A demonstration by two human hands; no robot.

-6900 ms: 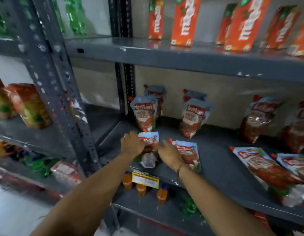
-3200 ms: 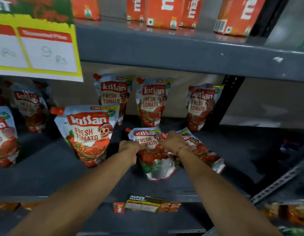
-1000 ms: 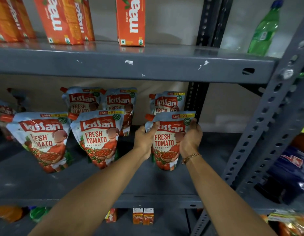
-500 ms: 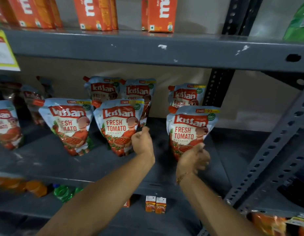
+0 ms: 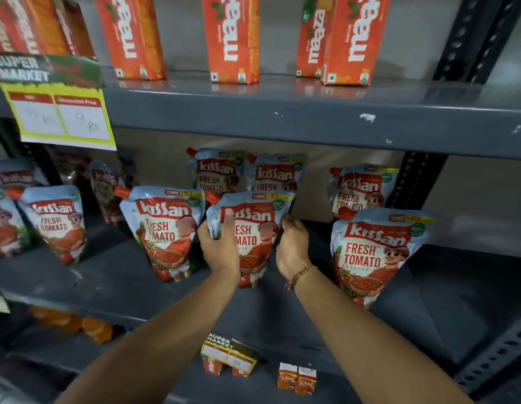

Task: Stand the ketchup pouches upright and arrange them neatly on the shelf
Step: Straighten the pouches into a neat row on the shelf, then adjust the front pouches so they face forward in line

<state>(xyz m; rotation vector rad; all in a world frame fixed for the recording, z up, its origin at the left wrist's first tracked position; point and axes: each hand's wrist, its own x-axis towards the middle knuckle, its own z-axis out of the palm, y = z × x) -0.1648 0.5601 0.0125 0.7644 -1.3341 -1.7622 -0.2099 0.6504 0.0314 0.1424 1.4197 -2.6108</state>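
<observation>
Several Kissan ketchup pouches stand upright on the grey middle shelf (image 5: 113,281). My left hand (image 5: 218,246) grips the left side of the middle front pouch (image 5: 255,228), with its thumb across the label. My right hand (image 5: 293,246) holds the same pouch's right edge. Just left stands another front pouch (image 5: 166,231); to the right stands a third (image 5: 373,258). Behind them a back row of pouches (image 5: 215,173) (image 5: 361,188) leans against the wall. More pouches (image 5: 53,223) stand further left, blurred.
Orange juice cartons (image 5: 233,39) line the shelf above. A yellow price sign (image 5: 61,112) hangs from that shelf's left edge. A dark upright post (image 5: 414,182) stands at the right. Small juice boxes (image 5: 297,381) and a price tag (image 5: 230,354) sit below.
Both hands have left the right front pouch, which now stands alone, and moved left onto the middle front pouch. The view has shifted left.
</observation>
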